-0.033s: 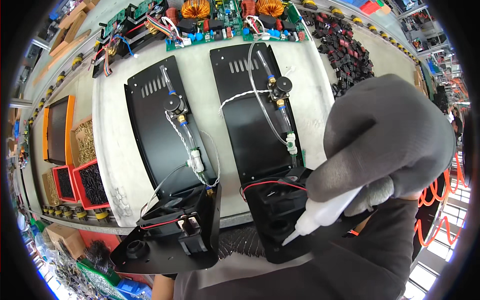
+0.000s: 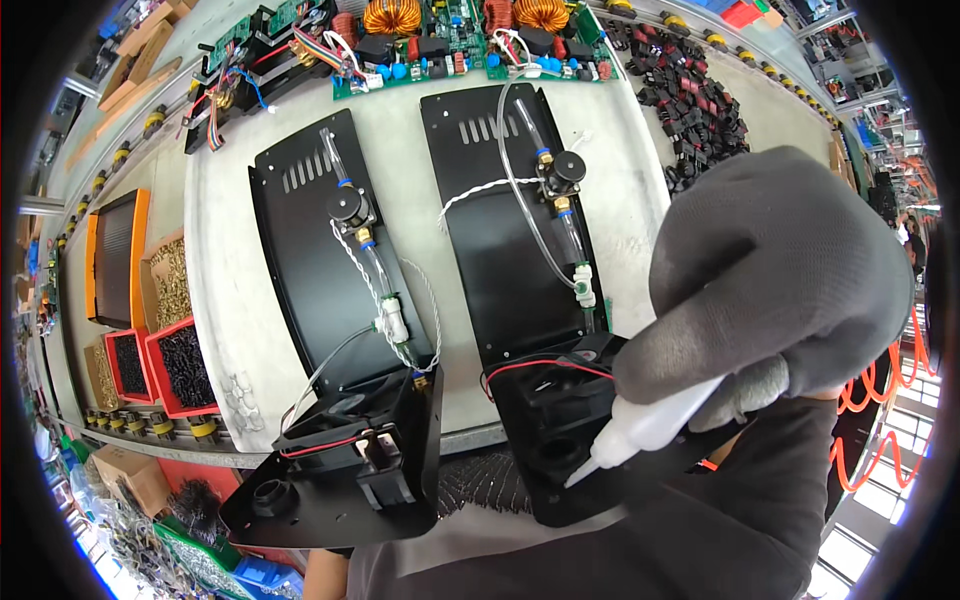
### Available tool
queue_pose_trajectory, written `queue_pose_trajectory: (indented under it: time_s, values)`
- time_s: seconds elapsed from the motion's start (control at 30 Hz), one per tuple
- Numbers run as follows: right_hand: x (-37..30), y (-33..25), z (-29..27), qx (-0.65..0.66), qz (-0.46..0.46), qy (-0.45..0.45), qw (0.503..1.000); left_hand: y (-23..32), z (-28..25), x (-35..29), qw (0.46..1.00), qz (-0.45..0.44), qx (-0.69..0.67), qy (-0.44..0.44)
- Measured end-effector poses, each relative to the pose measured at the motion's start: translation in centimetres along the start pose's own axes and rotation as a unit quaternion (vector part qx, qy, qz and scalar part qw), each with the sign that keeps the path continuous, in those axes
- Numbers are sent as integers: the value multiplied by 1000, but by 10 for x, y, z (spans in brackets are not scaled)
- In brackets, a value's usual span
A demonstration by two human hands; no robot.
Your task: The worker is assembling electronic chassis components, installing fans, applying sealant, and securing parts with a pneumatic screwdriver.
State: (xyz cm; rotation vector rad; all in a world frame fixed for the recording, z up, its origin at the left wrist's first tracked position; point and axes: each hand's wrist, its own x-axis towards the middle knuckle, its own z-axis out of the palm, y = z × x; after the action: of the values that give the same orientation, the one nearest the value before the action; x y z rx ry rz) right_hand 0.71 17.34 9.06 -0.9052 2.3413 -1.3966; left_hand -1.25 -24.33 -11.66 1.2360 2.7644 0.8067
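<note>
My right hand [image 2: 775, 270], in a dark grey glove, is closed round a white squeeze bottle [image 2: 655, 425] with a tapered nozzle. The nozzle points down at the end plate of the right black metal panel [image 2: 470, 270], its tip at or just over the plate near a corner; contact cannot be told. This panel carries a fan [image 2: 565, 375], a round black valve [image 2: 562, 173] and clear tubing. To its left lies a similar black panel [image 2: 320, 250] with its own valve [image 2: 350, 207] and white fitting [image 2: 393, 320]. Only a bit of my left forearm [image 2: 327, 575] shows; the hand is hidden.
Green circuit boards [image 2: 440, 60] with copper coils line the far edge of the white work board [image 2: 225, 300]. A heap of small black and red parts [image 2: 690, 105] lies at the far right. Red bins [image 2: 183, 370] of small parts stand left. Orange coiled hose [image 2: 870, 400] hangs at right.
</note>
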Motion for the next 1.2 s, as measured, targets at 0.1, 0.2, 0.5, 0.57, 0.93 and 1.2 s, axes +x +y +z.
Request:
queue_pose_trajectory:
  time_s: [0.1, 0.2, 0.5, 0.57, 0.93, 1.2]
  values:
    - [1, -6, -2, -76, 31, -56, 995, 0, 0, 2, 1000, 0, -7, -8]
    - [1, -10, 2, -117, 31, -28, 992, 0, 0, 3, 1000, 2, -12, -13]
    - [-1, -3, 0, -64, 9, 6, 998, 3, -1, 7, 999, 7, -23, -26]
    - [-3, 5, -2, 12, -17, 14, 1000, 3, -3, 7, 999, 8, -23, -26]
    - [106, -2, 12, -147, 19, 47, 988, -2, -13, 6, 996, -11, -66, -59]
    - [139, -8, 43, -134, 35, -25, 990, -8, -9, -4, 992, -66, -97, -48]
